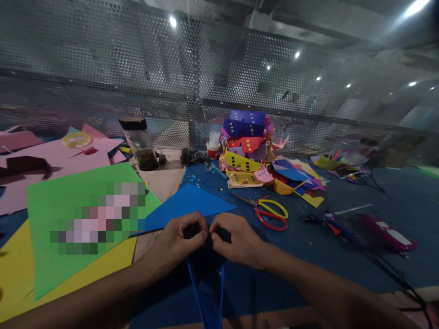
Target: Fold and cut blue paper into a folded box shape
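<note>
My left hand (187, 235) and my right hand (236, 237) are close together at the middle of the view, thumbs and fingertips pinched. Between and below them hangs a piece of blue craft sheet (196, 292), seen mostly edge-on as two thin bright lines, its upper part dark in shadow. The fingers cover the spot where they grip it. Just beyond my left hand lies a flat blue sheet (192, 201) with a pointed corner. To the right of my right hand rest scissors (270, 214) with one yellow and one red handle loop.
Green (51, 205) and yellow sheets (116, 260) lie at left, beside pink sheets (78, 155). A lidded jar (142, 146) and paper cup (213, 150) stand behind. Colourful cut pieces (245, 151) are stacked at the back. Glue gun (336, 224), purple tool (387, 233) and cables lie right.
</note>
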Demonstrator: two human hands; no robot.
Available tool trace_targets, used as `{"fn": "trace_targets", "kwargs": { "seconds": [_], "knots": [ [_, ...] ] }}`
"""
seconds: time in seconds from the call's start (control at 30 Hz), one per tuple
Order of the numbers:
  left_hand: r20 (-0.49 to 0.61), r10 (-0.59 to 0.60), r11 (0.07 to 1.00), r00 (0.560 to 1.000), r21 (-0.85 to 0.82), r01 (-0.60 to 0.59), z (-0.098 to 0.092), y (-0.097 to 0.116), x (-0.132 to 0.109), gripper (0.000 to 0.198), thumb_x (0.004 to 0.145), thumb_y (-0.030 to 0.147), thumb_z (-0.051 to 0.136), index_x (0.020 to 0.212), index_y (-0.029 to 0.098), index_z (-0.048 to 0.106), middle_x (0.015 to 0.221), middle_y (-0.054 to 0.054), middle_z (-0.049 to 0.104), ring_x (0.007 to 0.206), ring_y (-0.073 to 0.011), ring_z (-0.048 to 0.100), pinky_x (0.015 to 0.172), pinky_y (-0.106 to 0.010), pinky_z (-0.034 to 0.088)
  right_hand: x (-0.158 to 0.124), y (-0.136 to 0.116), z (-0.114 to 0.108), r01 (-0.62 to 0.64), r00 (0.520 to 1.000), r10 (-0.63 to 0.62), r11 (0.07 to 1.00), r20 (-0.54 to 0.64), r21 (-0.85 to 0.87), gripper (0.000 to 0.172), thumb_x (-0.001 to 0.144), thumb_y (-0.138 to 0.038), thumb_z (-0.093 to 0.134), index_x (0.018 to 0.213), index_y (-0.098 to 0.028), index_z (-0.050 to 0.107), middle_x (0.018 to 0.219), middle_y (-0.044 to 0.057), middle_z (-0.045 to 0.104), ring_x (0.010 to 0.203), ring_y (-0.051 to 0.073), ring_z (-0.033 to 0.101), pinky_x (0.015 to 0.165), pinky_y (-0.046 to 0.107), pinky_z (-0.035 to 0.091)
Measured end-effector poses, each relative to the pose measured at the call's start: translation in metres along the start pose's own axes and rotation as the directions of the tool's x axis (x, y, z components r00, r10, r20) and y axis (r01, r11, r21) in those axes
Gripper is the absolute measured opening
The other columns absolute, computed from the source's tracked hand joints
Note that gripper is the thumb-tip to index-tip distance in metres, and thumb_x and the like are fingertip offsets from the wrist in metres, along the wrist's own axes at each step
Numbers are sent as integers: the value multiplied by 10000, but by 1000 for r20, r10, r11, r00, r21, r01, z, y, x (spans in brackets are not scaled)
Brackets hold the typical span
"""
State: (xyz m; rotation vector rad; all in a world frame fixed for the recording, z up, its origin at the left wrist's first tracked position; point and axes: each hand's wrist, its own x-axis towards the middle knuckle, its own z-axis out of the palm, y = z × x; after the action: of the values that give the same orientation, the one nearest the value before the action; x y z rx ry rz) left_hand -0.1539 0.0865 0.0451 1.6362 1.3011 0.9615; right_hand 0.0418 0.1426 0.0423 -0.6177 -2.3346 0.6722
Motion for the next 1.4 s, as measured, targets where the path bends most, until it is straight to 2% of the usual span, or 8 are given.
{"fn": "trace_targets", "kwargs": {
  "seconds": [0.23, 0.5, 0.77, 1.0, 1.4],
  "knots": [
    [-22, 16, 999, 1000, 40, -15, 1, -2, 3, 174, 879, 346, 597, 795, 196, 622, 726, 18, 613, 716, -162, 550, 650, -255, 405, 1, -3, -4, -110, 992, 107, 993, 69, 37, 58, 842, -175, 593, 821, -216, 629, 782, -14, 682, 733, 151, 625, 695, 246, 431],
    [-32, 13, 997, 999, 80, -11, 2, 5, 0, 140, 856, 305, 599, 770, 199, 631, 717, 18, 628, 720, -164, 564, 676, -272, 416, 1, -1, 3, -67, 998, 67, 998, -3, 19, 66, 779, -159, 615, 752, -219, 607, 753, -13, 674, 733, 160, 621, 702, 252, 426],
    [-23, -11, 1000, 1000, 23, 12, 1, 1, 1, 156, 865, 326, 606, 776, 199, 622, 717, 25, 596, 711, -159, 530, 648, -266, 378, 0, -1, 1, -72, 997, 71, 997, 31, 30, 64, 792, -152, 603, 790, -215, 612, 787, -1, 681, 750, 164, 626, 718, 252, 436],
    [-4, -27, 999, 1000, -22, 27, -1, 2, 2, 173, 876, 342, 619, 791, 191, 623, 733, 27, 588, 727, -157, 524, 663, -265, 376, 3, -3, -1, -124, 991, 119, 988, 56, 89, 65, 804, -151, 586, 813, -203, 625, 759, -16, 654, 690, 139, 583, 665, 231, 406],
    [-26, 8, 998, 1000, -66, -9, -1, -4, 4, 214, 886, 386, 656, 793, 194, 650, 755, 20, 624, 752, -159, 551, 685, -264, 393, 3, -3, -4, -148, 987, 137, 980, 84, 130, 107, 801, -129, 570, 854, -193, 637, 770, -13, 657, 702, 139, 592, 674, 232, 425]
  ]
}}
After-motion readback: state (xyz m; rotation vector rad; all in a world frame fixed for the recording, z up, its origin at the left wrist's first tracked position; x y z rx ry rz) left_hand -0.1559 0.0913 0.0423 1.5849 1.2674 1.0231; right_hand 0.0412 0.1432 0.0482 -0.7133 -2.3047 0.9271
